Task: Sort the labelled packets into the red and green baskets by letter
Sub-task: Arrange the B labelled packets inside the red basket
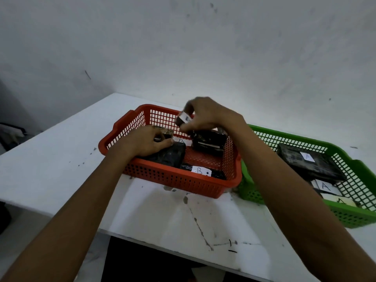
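Observation:
The red basket (pixel 183 180) sits mid-table and holds several dark packets with white labels marked B (pixel 200 171). Inside it, my left hand (pixel 146 142) grips a small packet (pixel 165 132) over a large dark packet (pixel 171 156). My right hand (pixel 205 115) holds another small labelled packet (pixel 184 118) above the basket's far side, over a black packet (pixel 209 141). The green basket (pixel 345 215) stands to the right and holds packets labelled A (pixel 307 159).
The white table (pixel 61 169) is stained and cracked, with its front edge close to me and a dark gap below. A white wall rises right behind the baskets. The two baskets touch side by side.

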